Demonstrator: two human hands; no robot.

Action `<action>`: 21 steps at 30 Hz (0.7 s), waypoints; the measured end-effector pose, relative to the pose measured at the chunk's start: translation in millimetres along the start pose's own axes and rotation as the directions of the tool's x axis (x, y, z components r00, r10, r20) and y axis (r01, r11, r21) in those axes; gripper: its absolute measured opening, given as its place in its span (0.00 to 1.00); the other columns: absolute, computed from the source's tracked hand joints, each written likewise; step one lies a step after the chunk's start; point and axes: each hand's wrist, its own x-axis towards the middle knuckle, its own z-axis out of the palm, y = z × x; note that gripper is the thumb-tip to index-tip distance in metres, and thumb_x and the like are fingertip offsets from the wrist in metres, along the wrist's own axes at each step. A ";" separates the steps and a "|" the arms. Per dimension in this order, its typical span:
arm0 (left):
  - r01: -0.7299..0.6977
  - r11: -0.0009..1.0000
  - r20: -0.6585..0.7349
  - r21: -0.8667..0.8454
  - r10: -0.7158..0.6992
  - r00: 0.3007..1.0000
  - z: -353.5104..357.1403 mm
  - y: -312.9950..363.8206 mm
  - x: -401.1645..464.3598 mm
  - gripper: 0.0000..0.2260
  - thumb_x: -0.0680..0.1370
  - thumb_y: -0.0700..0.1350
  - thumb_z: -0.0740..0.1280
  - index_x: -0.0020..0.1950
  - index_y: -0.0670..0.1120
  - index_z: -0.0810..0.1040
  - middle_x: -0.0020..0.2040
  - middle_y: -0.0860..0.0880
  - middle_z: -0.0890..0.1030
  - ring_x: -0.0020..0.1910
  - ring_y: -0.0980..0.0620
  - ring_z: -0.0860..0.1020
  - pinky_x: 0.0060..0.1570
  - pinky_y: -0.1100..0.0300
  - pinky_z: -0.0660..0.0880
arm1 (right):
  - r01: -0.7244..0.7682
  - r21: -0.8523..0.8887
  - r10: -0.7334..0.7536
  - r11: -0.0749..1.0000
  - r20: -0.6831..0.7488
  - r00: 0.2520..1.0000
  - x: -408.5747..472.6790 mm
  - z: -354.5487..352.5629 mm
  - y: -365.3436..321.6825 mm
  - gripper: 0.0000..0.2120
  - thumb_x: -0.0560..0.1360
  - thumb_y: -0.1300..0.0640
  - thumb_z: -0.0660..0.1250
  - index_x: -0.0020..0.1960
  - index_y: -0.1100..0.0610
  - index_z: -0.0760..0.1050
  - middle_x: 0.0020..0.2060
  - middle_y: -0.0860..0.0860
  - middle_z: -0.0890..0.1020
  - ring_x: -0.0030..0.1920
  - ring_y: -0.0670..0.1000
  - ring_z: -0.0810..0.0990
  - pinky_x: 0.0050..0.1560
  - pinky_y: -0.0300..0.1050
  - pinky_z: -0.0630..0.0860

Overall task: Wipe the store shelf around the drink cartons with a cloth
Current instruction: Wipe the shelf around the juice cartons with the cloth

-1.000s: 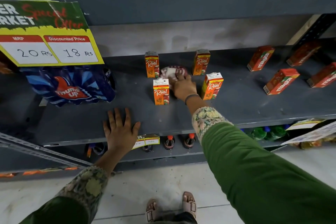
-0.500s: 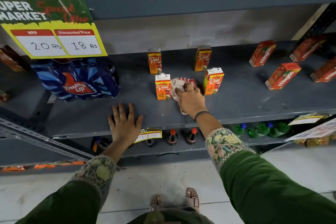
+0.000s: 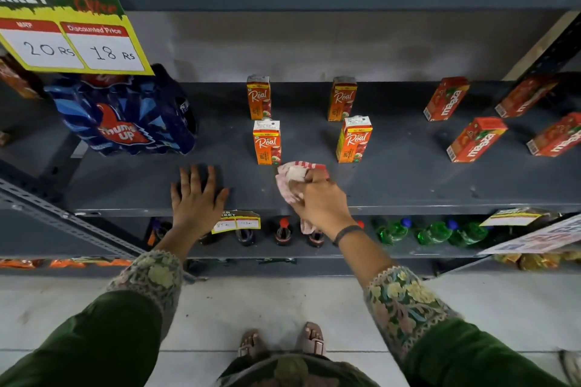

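Several orange Real drink cartons stand upright on the dark grey shelf: two at the back and two in front. My right hand is shut on a red-and-white cloth, pressing it onto the shelf near the front edge, just in front of the front-left carton. One end of the cloth hangs over the shelf edge. My left hand lies flat, fingers spread, on the shelf's front edge to the left.
A blue Thums Up bottle pack stands at the left under a price sign. Several red Maaza cartons lie at the right. Bottles fill the lower shelf. A price tag hangs on the shelf edge.
My right hand has drawn the cloth from between the back cartons forward to the shelf's front edge. My left hand has stayed flat on the shelf.
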 end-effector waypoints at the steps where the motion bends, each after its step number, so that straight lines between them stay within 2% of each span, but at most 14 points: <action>1: 0.001 1.000 -0.013 -0.007 -0.001 1.000 0.3 0.3 -0.2 0.29 0.78 0.60 0.45 0.76 0.50 0.44 0.78 0.41 0.45 0.76 0.41 0.40 0.73 0.41 0.42 | 0.020 0.037 -0.020 0.999 0.015 1.000 -5.5 -0.2 -0.6 0.18 0.75 0.46 0.63 0.64 0.47 0.75 0.63 0.54 0.72 0.58 0.59 0.77 0.53 0.51 0.78; 3: 0.003 1.000 -0.033 -0.010 -0.004 0.999 1.7 0.1 -0.2 0.29 0.78 0.60 0.45 0.76 0.50 0.44 0.78 0.41 0.46 0.76 0.41 0.41 0.74 0.41 0.42 | 0.026 0.161 -0.020 0.987 -0.038 0.999 -15.1 -2.2 1.3 0.18 0.75 0.47 0.65 0.64 0.45 0.75 0.64 0.52 0.72 0.56 0.58 0.78 0.55 0.50 0.79; 6: 0.014 1.000 -0.032 -0.019 -0.014 0.999 2.8 0.0 -0.6 0.29 0.78 0.60 0.45 0.76 0.50 0.44 0.78 0.41 0.45 0.76 0.41 0.40 0.74 0.41 0.42 | -0.092 0.299 0.173 0.950 -0.258 0.951 -20.5 -6.7 14.6 0.18 0.75 0.51 0.66 0.64 0.48 0.75 0.65 0.54 0.71 0.54 0.59 0.79 0.53 0.50 0.78; 8: 0.018 1.000 -0.026 -0.023 -0.019 0.999 2.6 0.4 -0.5 0.29 0.78 0.60 0.45 0.76 0.49 0.44 0.78 0.41 0.45 0.76 0.41 0.40 0.74 0.42 0.42 | -0.225 0.306 0.303 0.925 -0.238 0.923 -20.8 -4.5 22.2 0.18 0.75 0.52 0.65 0.65 0.50 0.74 0.65 0.57 0.70 0.55 0.61 0.78 0.53 0.50 0.78; 10: 0.021 1.000 -0.023 -0.024 -0.021 1.000 2.1 0.0 0.3 0.30 0.78 0.61 0.45 0.76 0.49 0.44 0.78 0.41 0.43 0.76 0.42 0.39 0.74 0.42 0.41 | -0.296 0.206 0.329 0.933 -0.145 0.933 -18.4 1.4 20.9 0.18 0.76 0.51 0.63 0.65 0.51 0.72 0.65 0.58 0.69 0.58 0.63 0.75 0.54 0.50 0.77; 13: 0.009 0.998 0.006 -0.055 -0.009 1.000 -0.9 -2.5 0.2 0.30 0.78 0.60 0.45 0.76 0.48 0.42 0.78 0.42 0.42 0.76 0.43 0.38 0.74 0.43 0.39 | -0.249 0.067 0.254 0.966 -0.084 0.963 -14.2 10.7 -3.5 0.20 0.75 0.49 0.63 0.66 0.51 0.71 0.67 0.58 0.67 0.60 0.63 0.73 0.55 0.51 0.77; 15: -0.015 0.994 0.030 -0.109 0.018 0.999 -4.7 -4.3 -0.3 0.29 0.79 0.59 0.46 0.76 0.48 0.41 0.77 0.42 0.41 0.75 0.43 0.36 0.74 0.44 0.38 | -0.182 0.044 0.184 0.982 -0.065 0.981 -13.5 19.9 -31.5 0.20 0.75 0.49 0.63 0.66 0.51 0.71 0.67 0.57 0.67 0.61 0.62 0.72 0.53 0.53 0.79; 19: -0.090 0.978 -0.018 -0.188 0.088 0.996 -13.4 -17.4 -5.8 0.28 0.80 0.55 0.48 0.76 0.45 0.45 0.78 0.41 0.44 0.75 0.42 0.37 0.73 0.44 0.37 | -0.015 0.196 0.017 0.980 -0.007 1.000 -16.7 40.7 -88.8 0.21 0.74 0.48 0.65 0.66 0.53 0.73 0.66 0.53 0.70 0.60 0.58 0.75 0.54 0.51 0.79; 21: -0.140 0.979 -0.074 -0.146 0.130 0.989 -17.2 -35.4 -6.9 0.27 0.81 0.54 0.49 0.76 0.44 0.47 0.77 0.40 0.46 0.76 0.41 0.38 0.73 0.43 0.38 | 0.046 0.279 -0.029 0.959 -0.064 0.998 -21.2 45.8 -102.9 0.21 0.73 0.48 0.67 0.65 0.50 0.75 0.65 0.50 0.72 0.59 0.55 0.77 0.56 0.48 0.78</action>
